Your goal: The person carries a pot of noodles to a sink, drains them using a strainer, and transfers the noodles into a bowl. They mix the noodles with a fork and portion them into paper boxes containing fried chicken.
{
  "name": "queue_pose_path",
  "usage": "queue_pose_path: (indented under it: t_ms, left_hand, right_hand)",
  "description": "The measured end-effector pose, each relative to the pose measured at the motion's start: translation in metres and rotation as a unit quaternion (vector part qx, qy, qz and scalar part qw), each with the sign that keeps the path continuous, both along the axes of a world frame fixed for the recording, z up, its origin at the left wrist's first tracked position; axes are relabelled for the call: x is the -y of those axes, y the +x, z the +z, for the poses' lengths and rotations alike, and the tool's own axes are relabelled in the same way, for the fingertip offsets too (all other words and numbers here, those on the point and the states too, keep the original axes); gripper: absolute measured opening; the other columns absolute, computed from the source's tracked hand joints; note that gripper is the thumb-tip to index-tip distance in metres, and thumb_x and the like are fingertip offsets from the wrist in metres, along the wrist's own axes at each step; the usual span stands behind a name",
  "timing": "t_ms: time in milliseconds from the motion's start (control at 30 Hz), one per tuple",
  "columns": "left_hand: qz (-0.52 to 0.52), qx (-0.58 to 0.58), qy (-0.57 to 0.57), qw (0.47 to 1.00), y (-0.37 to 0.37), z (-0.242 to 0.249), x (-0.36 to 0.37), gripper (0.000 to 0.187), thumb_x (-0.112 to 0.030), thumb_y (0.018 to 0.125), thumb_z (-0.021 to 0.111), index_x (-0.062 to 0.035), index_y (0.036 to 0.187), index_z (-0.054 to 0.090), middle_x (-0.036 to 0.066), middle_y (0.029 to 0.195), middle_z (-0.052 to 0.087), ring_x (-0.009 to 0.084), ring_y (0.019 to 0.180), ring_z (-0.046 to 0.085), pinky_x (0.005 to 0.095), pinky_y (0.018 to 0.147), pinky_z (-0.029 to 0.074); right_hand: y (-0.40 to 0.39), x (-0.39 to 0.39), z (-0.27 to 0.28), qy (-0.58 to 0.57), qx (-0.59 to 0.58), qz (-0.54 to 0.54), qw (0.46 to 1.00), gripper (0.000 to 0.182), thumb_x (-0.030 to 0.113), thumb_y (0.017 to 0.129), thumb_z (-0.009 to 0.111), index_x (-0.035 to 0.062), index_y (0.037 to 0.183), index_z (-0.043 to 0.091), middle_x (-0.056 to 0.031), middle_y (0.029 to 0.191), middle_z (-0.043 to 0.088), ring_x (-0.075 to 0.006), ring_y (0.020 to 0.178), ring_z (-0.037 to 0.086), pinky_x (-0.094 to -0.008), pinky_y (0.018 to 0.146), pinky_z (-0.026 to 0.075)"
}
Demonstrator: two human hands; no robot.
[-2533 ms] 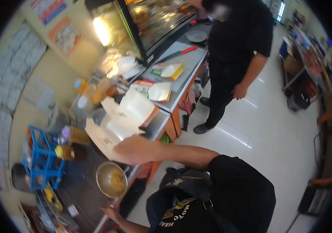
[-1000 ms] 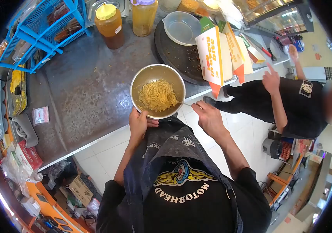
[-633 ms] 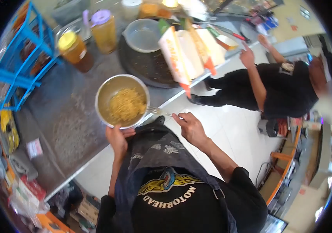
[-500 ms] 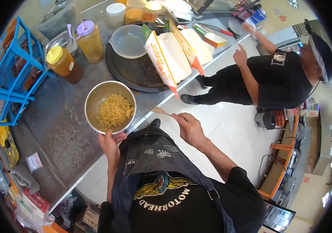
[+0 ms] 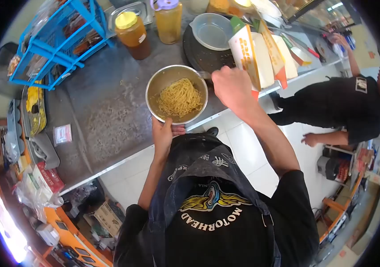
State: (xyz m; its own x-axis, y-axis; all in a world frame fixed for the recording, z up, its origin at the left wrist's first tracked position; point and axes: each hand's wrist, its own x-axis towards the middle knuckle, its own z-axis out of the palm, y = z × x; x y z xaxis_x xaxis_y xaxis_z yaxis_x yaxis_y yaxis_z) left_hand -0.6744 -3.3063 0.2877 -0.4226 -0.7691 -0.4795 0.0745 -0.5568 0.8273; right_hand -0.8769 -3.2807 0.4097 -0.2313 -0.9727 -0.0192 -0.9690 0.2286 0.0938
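A steel mixing bowl of cooked noodles is at the counter's front edge. My left hand grips its near side, thumb at the rim and fingers under it. My right hand is closed around a fork, above the bowl's right rim. Only a smeared part of the fork shows; the fist hides the rest. Just behind my right hand stand open printed takeaway boxes.
A translucent plastic bowl rests on a dark round tray. Sauce bottles and a blue rack stand along the back left. A small packet lies on the counter. A co-worker in black stands at right.
My right hand has brought the fork from beside the counter edge up to the bowl's rim. The view has swung left, and the co-worker has lowered one arm.
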Motion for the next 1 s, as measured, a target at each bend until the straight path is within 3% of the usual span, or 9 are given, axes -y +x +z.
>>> queue_pose_path:
  t_ms: [200, 267, 300, 333, 433, 633, 800, 900, 1000]
  left_hand:
    - [-0.033, -0.001, 0.007, 0.999, 0.004, -0.027, 0.003, 0.033, -0.014, 0.089, 0.048, -0.0007, 0.114, 0.03, 0.017, 0.071, 0.06, 0.0199, 0.052, 0.061, 0.0288, 0.044, 0.052]
    - [-0.006, 0.062, 0.021, 0.998, 0.003, -0.008, 0.006, 0.03, -0.009, 0.088, 0.046, -0.0008, 0.112, 0.03, 0.015, 0.066, 0.06, 0.0199, 0.049, 0.061, 0.0301, 0.042, 0.051]
    - [-0.017, 0.017, 0.017, 1.0, 0.007, -0.013, 0.009, 0.044, -0.005, 0.087, 0.044, -0.001, 0.125, 0.023, 0.016, 0.066, 0.06, 0.0211, 0.049, 0.062, 0.0322, 0.042, 0.052]
    - [-0.009, 0.015, 0.017, 1.0, 0.014, -0.012, 0.009, 0.049, -0.004, 0.086, 0.042, -0.0017, 0.13, 0.019, 0.018, 0.069, 0.06, 0.0216, 0.052, 0.062, 0.0325, 0.045, 0.053]
    - [0.006, 0.003, 0.0, 1.0, 0.015, -0.015, 0.006, 0.062, -0.002, 0.086, 0.039, -0.0062, 0.138, 0.005, 0.019, 0.073, 0.06, 0.0226, 0.054, 0.063, 0.0333, 0.048, 0.055]
    - [0.012, -0.026, -0.025, 0.999, 0.008, -0.023, 0.004, 0.08, 0.001, 0.085, 0.037, -0.0174, 0.141, -0.017, 0.019, 0.073, 0.06, 0.0239, 0.056, 0.063, 0.0348, 0.05, 0.056]
    - [0.076, -0.04, 0.031, 0.996, 0.006, -0.012, -0.004, 0.082, -0.008, 0.085, 0.047, -0.0158, 0.142, -0.011, 0.02, 0.072, 0.061, 0.0244, 0.054, 0.063, 0.0351, 0.048, 0.055]
    - [0.091, 0.005, 0.039, 0.995, 0.007, -0.005, -0.004, 0.065, -0.016, 0.085, 0.052, -0.0069, 0.137, 0.014, 0.019, 0.071, 0.062, 0.024, 0.053, 0.063, 0.0347, 0.046, 0.055]
    - [0.029, 0.043, 0.023, 0.998, 0.007, -0.018, 0.0, 0.051, -0.026, 0.086, 0.055, -0.0022, 0.125, 0.031, 0.017, 0.07, 0.063, 0.023, 0.052, 0.063, 0.033, 0.046, 0.055]
  right_hand:
    - [0.035, 0.003, -0.057, 0.072, 0.053, 0.024, 0.996, 0.012, 0.013, 0.074, 0.057, 0.0061, 0.074, 0.067, -0.0153, 0.073, 0.065, -0.0302, 0.071, 0.066, -0.0403, 0.06, 0.053]
    - [0.033, 0.001, -0.083, 0.009, 0.175, -0.011, 0.984, 0.014, 0.016, 0.074, 0.059, 0.0048, 0.078, 0.067, -0.0185, 0.073, 0.063, -0.0345, 0.07, 0.063, -0.0439, 0.065, 0.05]
    - [0.025, -0.002, -0.094, -0.034, 0.258, -0.001, 0.966, 0.016, 0.017, 0.074, 0.059, 0.0026, 0.078, 0.066, -0.02, 0.073, 0.062, -0.0369, 0.069, 0.061, -0.0431, 0.064, 0.048]
    - [0.019, -0.006, -0.093, -0.023, 0.309, -0.018, 0.951, 0.019, 0.017, 0.075, 0.059, 0.0006, 0.08, 0.066, -0.0206, 0.07, 0.061, -0.0328, 0.064, 0.062, -0.0392, 0.062, 0.047]
    - [-0.003, -0.025, -0.107, -0.083, 0.46, -0.043, 0.883, 0.018, 0.014, 0.081, 0.062, -0.0028, 0.086, 0.067, -0.0026, 0.06, 0.057, -0.01, 0.053, 0.049, -0.0261, 0.052, 0.039]
    - [-0.006, -0.018, -0.07, -0.116, 0.614, -0.093, 0.775, 0.017, 0.015, 0.086, 0.06, -0.0004, 0.086, 0.066, 0.007, 0.058, 0.046, -0.0004, 0.047, 0.032, -0.0185, 0.042, 0.021]
    - [-0.006, -0.007, -0.014, -0.118, 0.649, -0.06, 0.749, 0.017, 0.017, 0.086, 0.062, 0.001, 0.091, 0.064, 0.0058, 0.061, 0.05, 0.002, 0.045, 0.03, -0.0172, 0.039, 0.018]
    - [-0.005, 0.0, 0.007, -0.147, 0.626, -0.036, 0.765, 0.021, 0.018, 0.086, 0.062, 0.0, 0.095, 0.065, 0.0006, 0.079, 0.062, 0.0004, 0.052, 0.036, -0.0166, 0.043, 0.023]
    - [-0.008, -0.002, 0.056, -0.143, 0.595, 0.015, 0.791, 0.022, 0.017, 0.085, 0.062, -0.0026, 0.095, 0.065, 0.0013, 0.074, 0.061, -0.0029, 0.062, 0.045, -0.0177, 0.054, 0.032]
